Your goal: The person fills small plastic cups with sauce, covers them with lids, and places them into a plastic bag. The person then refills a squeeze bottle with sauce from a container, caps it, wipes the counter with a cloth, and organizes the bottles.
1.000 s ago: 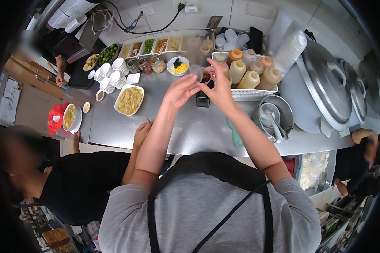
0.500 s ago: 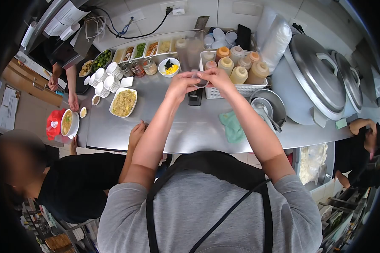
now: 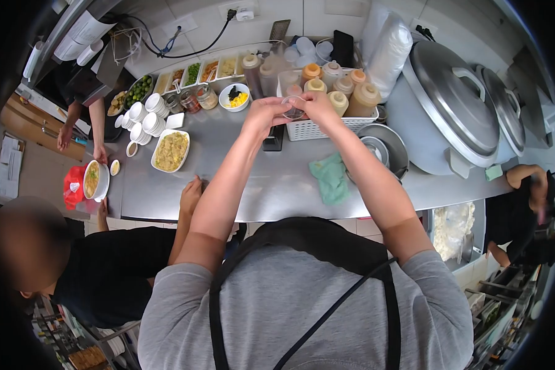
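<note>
A small clear plastic cup [image 3: 293, 107] is held up over the back of the steel counter, between both sets of fingertips. My left hand [image 3: 265, 118] grips its left side with closed fingers. From the right, my right hand [image 3: 319, 109] pinches its rim. Whether anything is inside the cup I cannot tell. Right behind the hands stands a white basket [image 3: 314, 129] of squeeze bottles [image 3: 364, 98]. A black box-like object [image 3: 274, 139] sits on the counter below the left hand. To the left is a white bowl [image 3: 235, 106] with yellow and dark food.
Fried rice [image 3: 171, 152] fills a white dish on the left, near stacked white cups [image 3: 153, 123]. A green cloth [image 3: 330, 177] and metal bowls [image 3: 385, 148] lie on the right, beside large lidded pots [image 3: 453, 105]. A co-worker [image 3: 114, 265] stands at my left; another person's hands reach toward a soup bowl [image 3: 97, 180].
The clear cup has turned so its round rim shows more plainly between my fingers. The whole view has shifted slightly; the co-worker at left has moved a little.
</note>
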`<action>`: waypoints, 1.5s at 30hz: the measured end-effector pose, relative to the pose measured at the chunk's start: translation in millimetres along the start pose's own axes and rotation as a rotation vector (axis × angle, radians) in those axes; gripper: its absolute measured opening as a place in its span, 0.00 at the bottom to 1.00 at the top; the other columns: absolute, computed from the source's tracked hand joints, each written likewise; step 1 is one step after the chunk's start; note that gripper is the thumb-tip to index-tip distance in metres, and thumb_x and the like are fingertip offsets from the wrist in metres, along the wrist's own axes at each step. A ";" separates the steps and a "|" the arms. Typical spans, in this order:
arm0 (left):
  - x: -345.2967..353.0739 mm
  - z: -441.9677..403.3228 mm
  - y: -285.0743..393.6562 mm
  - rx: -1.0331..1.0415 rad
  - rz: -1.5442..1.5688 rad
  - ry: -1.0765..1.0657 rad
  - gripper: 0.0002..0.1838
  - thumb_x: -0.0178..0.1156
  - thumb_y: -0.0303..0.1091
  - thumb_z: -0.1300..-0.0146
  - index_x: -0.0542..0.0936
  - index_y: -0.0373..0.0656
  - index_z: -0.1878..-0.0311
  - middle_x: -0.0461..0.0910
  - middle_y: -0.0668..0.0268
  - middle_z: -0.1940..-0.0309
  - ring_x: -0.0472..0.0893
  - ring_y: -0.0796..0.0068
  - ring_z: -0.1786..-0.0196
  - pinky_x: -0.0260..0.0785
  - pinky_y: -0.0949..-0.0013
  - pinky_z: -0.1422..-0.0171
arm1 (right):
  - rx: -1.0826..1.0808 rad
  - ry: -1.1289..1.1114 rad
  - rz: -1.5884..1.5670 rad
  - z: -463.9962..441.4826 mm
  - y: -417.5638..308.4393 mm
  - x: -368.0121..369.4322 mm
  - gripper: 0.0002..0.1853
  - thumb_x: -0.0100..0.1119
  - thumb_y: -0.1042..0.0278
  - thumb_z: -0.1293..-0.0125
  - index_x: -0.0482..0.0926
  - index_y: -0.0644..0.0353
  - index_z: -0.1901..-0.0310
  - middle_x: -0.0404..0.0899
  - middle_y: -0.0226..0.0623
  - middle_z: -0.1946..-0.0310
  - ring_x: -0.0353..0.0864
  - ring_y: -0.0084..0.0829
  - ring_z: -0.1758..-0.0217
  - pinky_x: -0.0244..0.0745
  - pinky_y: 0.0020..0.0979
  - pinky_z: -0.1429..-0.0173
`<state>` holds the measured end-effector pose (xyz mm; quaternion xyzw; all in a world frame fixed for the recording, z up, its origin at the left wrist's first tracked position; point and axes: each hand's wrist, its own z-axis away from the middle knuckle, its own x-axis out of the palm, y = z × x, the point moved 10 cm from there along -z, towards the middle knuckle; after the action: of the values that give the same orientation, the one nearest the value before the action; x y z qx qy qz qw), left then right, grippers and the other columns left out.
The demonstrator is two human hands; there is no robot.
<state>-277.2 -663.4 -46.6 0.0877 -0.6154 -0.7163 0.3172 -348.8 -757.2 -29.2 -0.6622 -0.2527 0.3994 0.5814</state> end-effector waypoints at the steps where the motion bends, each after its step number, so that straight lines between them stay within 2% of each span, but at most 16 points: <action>1: 3.7 -1.1 0.3 -0.001 -0.001 -0.006 0.11 0.58 0.27 0.45 0.75 0.32 0.59 0.78 0.62 0.65 0.79 0.74 0.63 0.76 0.69 0.57 | -0.011 0.011 0.020 -0.4 -0.6 -3.4 0.14 0.59 0.60 0.43 0.78 0.65 0.69 0.76 0.30 0.75 0.73 0.19 0.74 0.68 0.21 0.69; 10: 76.3 -27.4 14.7 0.007 -0.251 -0.206 0.13 0.59 0.29 0.45 0.75 0.32 0.58 0.76 0.61 0.62 0.78 0.74 0.63 0.76 0.70 0.57 | 0.146 0.108 -0.009 3.9 29.6 -68.3 0.17 0.59 0.57 0.42 0.77 0.67 0.68 0.77 0.34 0.74 0.73 0.20 0.74 0.69 0.21 0.71; 12: 112.3 -39.1 30.9 -0.001 -0.547 -0.377 0.21 0.62 0.34 0.46 0.72 0.36 0.50 0.76 0.61 0.56 0.76 0.73 0.54 0.70 0.68 0.51 | 0.094 0.158 0.034 13.9 23.3 -96.4 0.17 0.59 0.56 0.42 0.78 0.67 0.67 0.77 0.33 0.73 0.73 0.19 0.73 0.70 0.20 0.70; 15: 188.9 -46.9 140.7 0.806 -1.025 -0.178 0.31 0.64 0.35 0.51 0.68 0.44 0.42 0.68 0.60 0.43 0.72 0.65 0.46 0.64 0.66 0.43 | -0.059 0.251 0.157 27.4 4.4 -134.1 0.18 0.59 0.57 0.42 0.78 0.68 0.64 0.78 0.32 0.72 0.74 0.19 0.72 0.71 0.20 0.68; 17: 235.5 -40.6 179.7 1.384 -0.991 -0.040 0.27 0.63 0.35 0.53 0.72 0.48 0.46 0.72 0.61 0.47 0.73 0.62 0.49 0.64 0.66 0.44 | -0.073 0.273 0.144 37.1 2.9 -149.3 0.18 0.60 0.58 0.43 0.78 0.68 0.63 0.78 0.32 0.72 0.74 0.19 0.72 0.71 0.21 0.68; 18: 248.8 -57.3 189.2 1.393 -0.984 -0.047 0.27 0.63 0.35 0.53 0.72 0.48 0.46 0.72 0.61 0.47 0.73 0.62 0.49 0.64 0.66 0.44 | -0.062 0.264 0.097 44.7 0.5 -152.8 0.18 0.60 0.58 0.43 0.78 0.68 0.63 0.78 0.33 0.72 0.74 0.19 0.72 0.71 0.21 0.69; 20: 301.0 -84.5 175.3 1.334 -1.136 -0.517 0.17 0.62 0.34 0.53 0.78 0.46 0.56 0.77 0.63 0.55 0.76 0.61 0.55 0.67 0.67 0.47 | -0.012 0.261 0.091 58.8 -5.5 -161.2 0.17 0.61 0.60 0.44 0.78 0.68 0.63 0.79 0.33 0.72 0.74 0.20 0.72 0.70 0.21 0.68; 21: 310.7 -97.5 181.3 1.198 -1.079 -0.534 0.09 0.62 0.32 0.52 0.81 0.42 0.66 0.81 0.65 0.65 0.79 0.67 0.62 0.68 0.70 0.52 | 0.013 0.288 0.069 64.2 -2.5 -168.4 0.17 0.62 0.59 0.46 0.79 0.67 0.63 0.79 0.37 0.72 0.76 0.25 0.69 0.70 0.25 0.63; 24: 311.2 -117.9 189.7 1.012 -1.106 -0.464 0.07 0.61 0.32 0.51 0.81 0.40 0.68 0.81 0.64 0.70 0.79 0.71 0.65 0.69 0.71 0.55 | 0.041 0.316 -0.030 74.1 -0.3 -184.5 0.18 0.62 0.58 0.47 0.79 0.67 0.63 0.81 0.40 0.69 0.78 0.27 0.66 0.70 0.28 0.59; 26: 313.1 -117.3 200.7 1.025 -1.044 -0.506 0.08 0.61 0.32 0.50 0.80 0.39 0.68 0.80 0.64 0.74 0.78 0.75 0.68 0.69 0.71 0.59 | 0.039 0.319 -0.248 74.2 5.3 -189.8 0.15 0.63 0.61 0.45 0.76 0.64 0.61 0.78 0.31 0.71 0.73 0.18 0.71 0.68 0.19 0.67; 29: 309.9 -110.1 231.9 1.106 -1.029 -0.304 0.08 0.60 0.33 0.48 0.80 0.39 0.68 0.79 0.66 0.76 0.75 0.77 0.76 0.68 0.72 0.67 | 0.051 0.343 -0.271 71.6 13.0 -195.5 0.14 0.62 0.63 0.45 0.75 0.63 0.62 0.76 0.29 0.72 0.73 0.18 0.71 0.69 0.19 0.66; 32: 296.7 -145.1 219.1 1.056 -0.821 -0.232 0.08 0.59 0.36 0.50 0.81 0.43 0.69 0.79 0.63 0.78 0.79 0.72 0.72 0.69 0.70 0.64 | 0.034 0.389 -0.281 67.4 25.7 -196.5 0.13 0.62 0.64 0.45 0.74 0.62 0.63 0.76 0.29 0.72 0.72 0.17 0.72 0.69 0.19 0.65; 36: 304.7 -147.3 237.5 0.770 -0.921 -0.229 0.12 0.60 0.37 0.49 0.80 0.42 0.62 0.80 0.60 0.69 0.79 0.71 0.64 0.69 0.69 0.59 | 0.066 0.403 -0.266 68.6 35.9 -199.1 0.13 0.62 0.65 0.45 0.74 0.63 0.62 0.76 0.30 0.71 0.73 0.17 0.71 0.69 0.19 0.65; 38: 283.6 -164.1 287.9 0.682 -0.724 -0.072 0.06 0.51 0.25 0.42 0.75 0.40 0.62 0.75 0.60 0.62 0.75 0.62 0.58 0.69 0.61 0.61 | 0.054 0.413 -0.316 72.9 35.3 -204.0 0.14 0.62 0.65 0.44 0.74 0.63 0.61 0.76 0.30 0.70 0.73 0.18 0.71 0.69 0.19 0.65; 44: 228.4 -146.6 307.4 0.763 -0.431 -0.082 0.07 0.53 0.29 0.42 0.75 0.40 0.60 0.75 0.61 0.62 0.75 0.65 0.60 0.70 0.64 0.61 | -0.146 0.639 -0.399 83.6 1.6 -223.1 0.15 0.62 0.67 0.44 0.72 0.64 0.58 0.76 0.31 0.66 0.73 0.18 0.66 0.69 0.19 0.61; 45: 208.3 -140.4 319.1 0.774 -0.324 -0.090 0.08 0.54 0.30 0.42 0.75 0.40 0.60 0.75 0.61 0.62 0.75 0.66 0.60 0.70 0.65 0.61 | -0.229 0.734 -0.353 82.0 0.4 -233.4 0.13 0.59 0.74 0.45 0.71 0.69 0.59 0.77 0.37 0.66 0.76 0.23 0.64 0.71 0.23 0.59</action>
<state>-257.4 -909.7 275.8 0.2647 -0.8306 -0.4758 0.1170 -545.5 -897.2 24.8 -0.7674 -0.1812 0.0008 0.6150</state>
